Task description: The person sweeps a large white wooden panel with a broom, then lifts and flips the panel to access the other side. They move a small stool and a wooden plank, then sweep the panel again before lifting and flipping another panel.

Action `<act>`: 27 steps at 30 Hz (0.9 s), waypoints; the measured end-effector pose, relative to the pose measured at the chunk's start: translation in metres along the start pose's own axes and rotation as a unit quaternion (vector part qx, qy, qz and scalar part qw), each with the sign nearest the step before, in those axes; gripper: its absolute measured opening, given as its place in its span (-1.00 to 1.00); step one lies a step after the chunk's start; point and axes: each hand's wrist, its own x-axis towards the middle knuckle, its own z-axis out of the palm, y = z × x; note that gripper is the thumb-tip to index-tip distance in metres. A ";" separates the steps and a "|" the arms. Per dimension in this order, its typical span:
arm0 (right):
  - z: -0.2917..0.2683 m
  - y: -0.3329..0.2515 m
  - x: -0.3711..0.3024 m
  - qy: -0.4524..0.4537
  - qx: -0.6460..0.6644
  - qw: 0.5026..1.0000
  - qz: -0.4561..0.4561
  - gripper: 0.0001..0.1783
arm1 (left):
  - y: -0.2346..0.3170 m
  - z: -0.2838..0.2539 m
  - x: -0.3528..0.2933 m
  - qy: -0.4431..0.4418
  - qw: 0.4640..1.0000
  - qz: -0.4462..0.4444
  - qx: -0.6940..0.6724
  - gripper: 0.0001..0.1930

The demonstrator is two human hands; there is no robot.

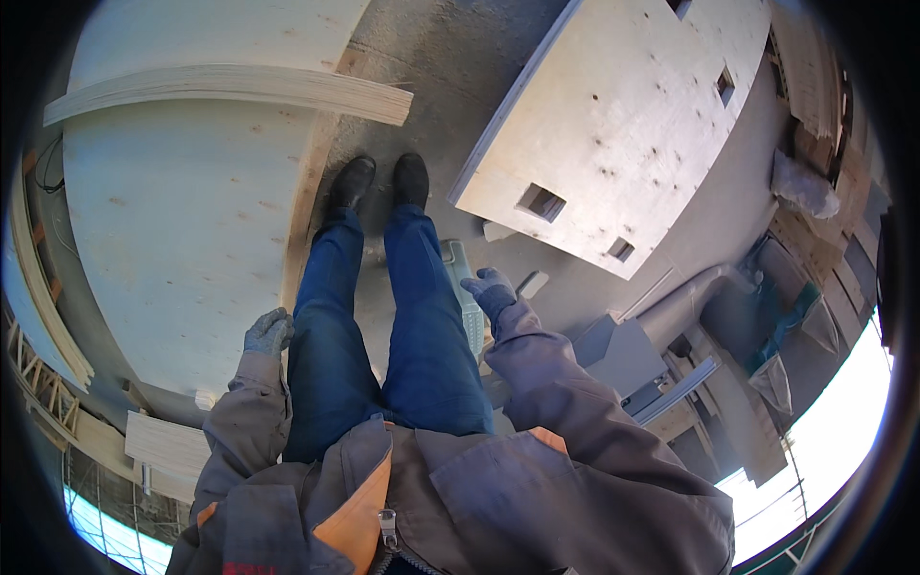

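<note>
Grey work gloves cover both of my hands. My left hand (pixel 269 332) hangs beside my left thigh with its fingers curled in and nothing visible in them. It is close to the large pale plywood sheet (pixel 182 240) on the left. My right hand (pixel 492 291) is held out past my right thigh, its fingers partly bent and apart, with nothing seen in it. Just beyond and below that hand, a grey-green case-like object (pixel 458 264) lies partly hidden behind my leg. Ahead on the right is another plywood panel (pixel 613 115) with several square cut-outs.
A layered wooden strip (pixel 230 84) lies across the left sheet. My dark boots (pixel 410 180) stand on dusty concrete floor (pixel 402 105) between the sheets. At the right are a large pipe (pixel 685 299), a grey box-like piece (pixel 623 359) and scrap boards (pixel 810 235). Timber pieces (pixel 163 441) lie lower left.
</note>
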 end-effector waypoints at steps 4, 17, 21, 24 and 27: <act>0.009 -0.003 -0.018 -0.016 0.069 0.997 0.019 -0.21 | 0.004 0.012 0.000 0.033 0.999 0.016 0.033 -0.64; 0.043 0.097 -0.014 -0.021 0.253 0.967 0.012 -0.45 | 0.054 0.060 -0.020 0.026 0.992 0.022 0.119 -0.73; -0.021 0.062 -0.019 -0.004 0.197 0.979 0.051 -0.52 | 0.051 0.064 -0.046 0.032 0.999 0.006 0.033 -0.90; -0.077 0.030 -0.014 -0.003 0.194 0.981 -0.005 -0.56 | 0.026 0.046 -0.083 0.087 0.995 0.012 0.042 -0.90; -0.132 0.003 -0.014 0.038 0.233 0.965 -0.115 -0.71 | -0.025 0.013 -0.127 0.137 0.990 -0.031 0.014 -0.82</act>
